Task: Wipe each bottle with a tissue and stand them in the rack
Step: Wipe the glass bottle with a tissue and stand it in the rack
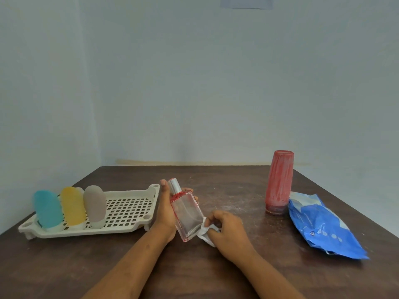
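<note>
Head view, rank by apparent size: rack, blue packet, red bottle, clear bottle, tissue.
1. rack
2. blue packet
3. red bottle and clear bottle: look alike, and the clear one is nearer, so unranked
4. tissue, partly hidden in the right hand

Brown table (54,266); pale wall (216,83) behind; blue packet (323,227) lying at right.

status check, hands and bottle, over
Left hand grips clear red-edged glass spray bottle, tilted. Right hand pinches white tissue at its base. Cream perforated rack just beside left hand.
</note>
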